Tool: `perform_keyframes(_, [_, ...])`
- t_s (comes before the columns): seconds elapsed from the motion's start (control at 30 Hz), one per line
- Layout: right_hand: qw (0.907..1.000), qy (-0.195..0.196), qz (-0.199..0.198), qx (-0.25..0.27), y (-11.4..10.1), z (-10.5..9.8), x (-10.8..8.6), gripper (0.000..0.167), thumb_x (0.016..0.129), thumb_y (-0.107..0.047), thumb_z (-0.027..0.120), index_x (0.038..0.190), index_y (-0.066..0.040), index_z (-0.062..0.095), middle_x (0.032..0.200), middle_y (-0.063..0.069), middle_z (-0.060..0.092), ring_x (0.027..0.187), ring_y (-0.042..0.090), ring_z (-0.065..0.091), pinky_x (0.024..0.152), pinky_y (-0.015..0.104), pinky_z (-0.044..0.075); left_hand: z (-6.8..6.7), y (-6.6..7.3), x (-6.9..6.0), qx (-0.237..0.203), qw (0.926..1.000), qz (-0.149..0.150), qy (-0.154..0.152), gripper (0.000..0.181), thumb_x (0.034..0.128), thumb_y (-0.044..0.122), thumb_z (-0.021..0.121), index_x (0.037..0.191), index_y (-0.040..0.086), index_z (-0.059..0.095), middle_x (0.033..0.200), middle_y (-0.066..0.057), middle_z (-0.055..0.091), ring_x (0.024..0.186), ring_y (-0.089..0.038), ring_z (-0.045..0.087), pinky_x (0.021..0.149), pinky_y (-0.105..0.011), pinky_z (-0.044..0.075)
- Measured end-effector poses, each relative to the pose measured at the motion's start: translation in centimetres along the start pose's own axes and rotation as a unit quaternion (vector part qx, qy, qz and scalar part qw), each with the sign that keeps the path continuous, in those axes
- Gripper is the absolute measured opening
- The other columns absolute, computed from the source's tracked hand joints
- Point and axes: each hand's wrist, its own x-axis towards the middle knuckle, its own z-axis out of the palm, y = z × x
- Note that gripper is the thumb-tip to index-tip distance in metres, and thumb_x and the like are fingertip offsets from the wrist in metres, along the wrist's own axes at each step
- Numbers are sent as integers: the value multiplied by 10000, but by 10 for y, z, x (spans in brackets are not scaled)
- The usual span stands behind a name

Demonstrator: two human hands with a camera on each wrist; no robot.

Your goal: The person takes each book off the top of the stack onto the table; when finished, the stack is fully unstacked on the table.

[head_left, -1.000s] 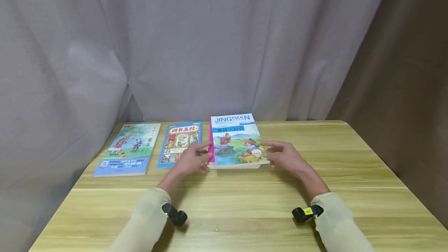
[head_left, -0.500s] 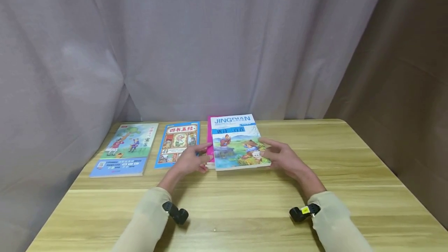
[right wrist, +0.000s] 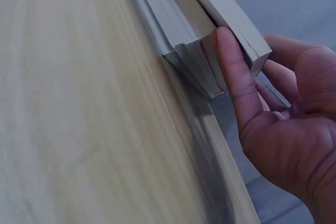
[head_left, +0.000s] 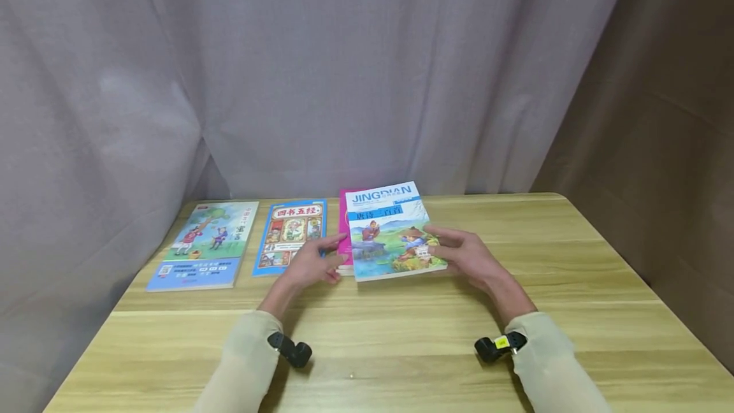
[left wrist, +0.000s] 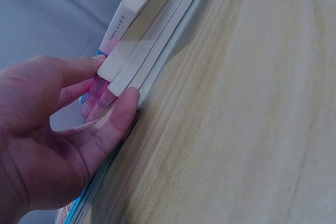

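A blue-and-white picture-cover book point(head_left: 390, 231) is tilted on top of a stack, its right side raised. My right hand point(head_left: 467, 259) pinches its near right corner; in the right wrist view the thumb point(right wrist: 233, 74) lies under that book, above the lower ones. A pink book point(head_left: 346, 244) shows beneath on the left. My left hand point(head_left: 312, 261) touches the stack's left side with loosely extended fingers. In the left wrist view its thumb point(left wrist: 118, 121) rests by the lower books' page edges point(left wrist: 157, 51); the other fingertips are partly hidden.
Left of the stack lies a blue-bordered book point(head_left: 292, 234), partly behind the left hand. Farther left is a green-and-blue book point(head_left: 203, 247). All are on a wooden table point(head_left: 367, 336), with a grey curtain point(head_left: 344, 81) behind its far edge.
The top book has shifted slightly right and towards me, and its right side has risen and turned away from the stack. The right hand now pinches it; the left hand stays nearly still.
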Motion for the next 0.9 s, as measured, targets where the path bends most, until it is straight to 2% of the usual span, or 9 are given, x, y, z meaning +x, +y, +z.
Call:
perform_keyframes(0.17, [9999, 78, 40, 147, -4, -5, -4, 636, 968, -226, 783, 1551, -153, 540, 1584, 224, 509, 1241, 260, 682, 933, 250, 616, 1, -1, 2, -67, 10000, 8, -22, 562, 1005, 111, 715, 1544, 160, 561, 1542, -292, 520, 649, -197, 696, 654, -339, 668])
perform_keyframes(0.3, [9995, 119, 107, 281, -6, -11, -7, 652, 966, -215, 785, 1558, -149, 522, 1596, 239, 485, 1176, 192, 701, 914, 237, 614, 3, -2, 2, -62, 10000, 0, -44, 564, 1000, 115, 722, 1541, 152, 563, 1539, -298, 520, 650, -199, 694, 649, -337, 668])
perform_keyframes(0.43, [9992, 186, 129, 331, -9, -19, -10, 667, 968, -227, 784, 1568, -151, 502, 1630, 238, 439, 1082, 91, 696, 818, 197, 580, 3, -2, 2, -3, 10000, -17, 34, 563, 998, 123, 729, 1537, 160, 570, 1534, -292, 529, 651, -202, 699, 646, -338, 668])
perform_keyframes(0.5, [9989, 205, 102, 410, -12, -24, -11, 666, 974, -218, 778, 1572, -144, 494, 1633, 242, 431, 1039, 72, 708, 805, 204, 586, 2, -3, 1, 25, 10000, -35, 76, 562, 999, 124, 727, 1538, 165, 570, 1539, -290, 525, 653, -204, 699, 647, -341, 668])
perform_keyframes(0.57, [9984, 211, 79, 514, -15, -28, -13, 654, 991, -204, 760, 1579, -139, 483, 1621, 249, 440, 1015, 65, 730, 853, 212, 616, 2, -3, 2, 16, 9999, -68, 89, 562, 1001, 121, 723, 1539, 174, 569, 1546, -284, 520, 656, -205, 699, 651, -339, 668])
perform_keyframes(0.67, [9976, 283, 83, 622, -18, -36, -16, 631, 1004, -175, 740, 1579, -144, 483, 1588, 243, 477, 986, 56, 739, 784, 208, 615, 1, -4, 2, -9, 9999, -82, 95, 561, 1003, 121, 721, 1540, 175, 568, 1550, -282, 515, 652, -200, 697, 656, -342, 670])
perform_keyframes(0.73, [9973, 332, 76, 652, -19, -42, -19, 624, 1004, -169, 740, 1576, -152, 490, 1550, 210, 533, 970, 34, 733, 749, 193, 602, 1, -5, 3, -29, 9999, -81, 94, 561, 1003, 123, 722, 1540, 177, 569, 1547, -279, 520, 649, -194, 697, 657, -341, 671])
perform_keyframes(0.83, [9975, 436, 72, 559, -20, -52, -22, 611, 993, -192, 759, 1558, -189, 527, 1390, 60, 713, 693, -25, 626, 562, 166, 505, 2, -4, 3, -23, 9999, -58, 94, 559, 1004, 127, 722, 1539, 174, 570, 1538, -280, 530, 644, -191, 695, 651, -343, 670])
perform_keyframes(0.9, [9973, 488, 68, 545, -20, -59, -25, 600, 983, -208, 774, 1541, -226, 554, 1236, -95, 774, 559, -21, 513, 500, 161, 463, 2, -4, 3, -22, 9999, -52, 94, 560, 1004, 127, 722, 1540, 172, 568, 1535, -281, 532, 643, -191, 694, 649, -344, 670])
